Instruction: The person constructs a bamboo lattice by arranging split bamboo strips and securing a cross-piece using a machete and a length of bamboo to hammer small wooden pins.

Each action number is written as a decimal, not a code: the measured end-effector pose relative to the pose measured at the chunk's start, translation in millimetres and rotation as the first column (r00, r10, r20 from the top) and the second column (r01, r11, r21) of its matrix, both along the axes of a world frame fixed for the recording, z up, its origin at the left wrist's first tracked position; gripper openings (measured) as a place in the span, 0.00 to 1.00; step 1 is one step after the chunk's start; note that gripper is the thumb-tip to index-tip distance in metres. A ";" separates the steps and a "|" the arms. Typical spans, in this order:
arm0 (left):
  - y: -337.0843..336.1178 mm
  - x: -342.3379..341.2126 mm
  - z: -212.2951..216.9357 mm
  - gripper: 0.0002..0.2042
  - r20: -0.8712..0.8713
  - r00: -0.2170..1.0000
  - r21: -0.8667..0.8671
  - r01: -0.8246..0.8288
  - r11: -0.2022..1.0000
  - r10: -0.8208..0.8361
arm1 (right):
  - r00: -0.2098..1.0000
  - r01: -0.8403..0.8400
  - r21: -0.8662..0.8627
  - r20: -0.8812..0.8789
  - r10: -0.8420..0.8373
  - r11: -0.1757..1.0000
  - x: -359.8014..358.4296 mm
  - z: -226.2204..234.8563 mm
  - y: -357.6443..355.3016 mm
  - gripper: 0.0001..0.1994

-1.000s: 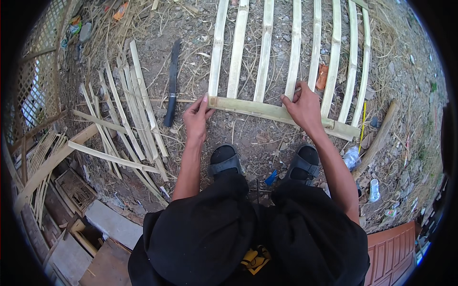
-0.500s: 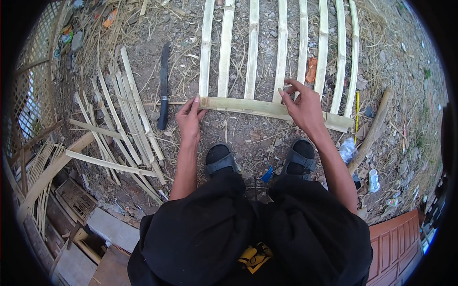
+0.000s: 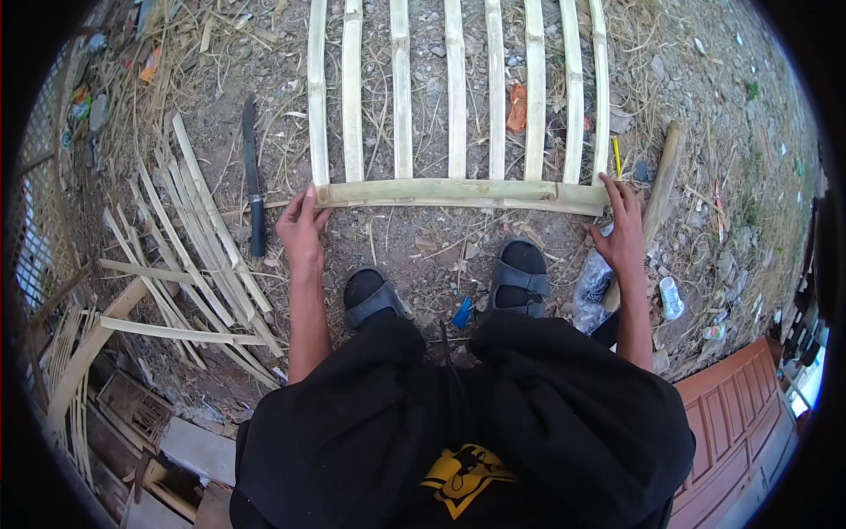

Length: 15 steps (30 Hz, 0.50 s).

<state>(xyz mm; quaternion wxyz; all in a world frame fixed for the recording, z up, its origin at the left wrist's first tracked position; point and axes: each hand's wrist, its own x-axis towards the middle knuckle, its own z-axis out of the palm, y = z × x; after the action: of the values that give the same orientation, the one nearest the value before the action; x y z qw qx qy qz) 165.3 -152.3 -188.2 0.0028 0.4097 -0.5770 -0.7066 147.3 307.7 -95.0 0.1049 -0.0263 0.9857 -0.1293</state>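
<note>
Head view: I look down on a bamboo frame (image 3: 454,189) lying on dirt, centre of frame.
Cut off: its upright slats run out past the top edge.
Change: my right hand (image 3: 622,231) has slid from mid-crossbar out to the frame's right end.
Left hand (image 3: 301,231): fingers loosely curled against the crossbar's left end, touching, not gripping.
Right hand: fingers spread open, tips on the corner.
Nearby: machete (image 3: 253,189) at left; loose bamboo strips (image 3: 198,256) lower left.
</note>
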 end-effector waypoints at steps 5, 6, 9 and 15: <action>2.0 -1.5 5.7 0.16 -0.023 0.996 -0.033 0.091 0.995 -0.092 | 0.999 0.033 -0.185 0.041 -0.026 0.982 -5.2 -12.9 15.1 0.40; 1.9 -2.2 6.5 0.16 -0.025 0.995 -0.036 0.092 0.995 -0.093 | 0.998 0.042 -0.215 0.064 -0.028 0.976 -6.9 -12.3 16.1 0.39; 2.1 -3.7 9.1 0.17 -0.004 0.992 -0.047 0.122 0.991 -0.122 | 0.994 0.081 -0.267 0.087 -0.060 0.960 -6.9 -16.1 18.3 0.37; 2.3 -5.8 12.9 0.18 0.020 0.986 -0.106 0.167 0.980 -0.166 | 0.996 0.089 -0.271 0.025 -0.085 0.958 -8.9 -22.7 20.2 0.34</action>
<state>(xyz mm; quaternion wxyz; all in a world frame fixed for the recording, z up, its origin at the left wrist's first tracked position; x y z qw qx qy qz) 159.6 -150.0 -175.2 -0.0377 0.3631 -0.6463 -0.6701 138.4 327.9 -117.7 0.1011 0.0038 0.9580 -0.2682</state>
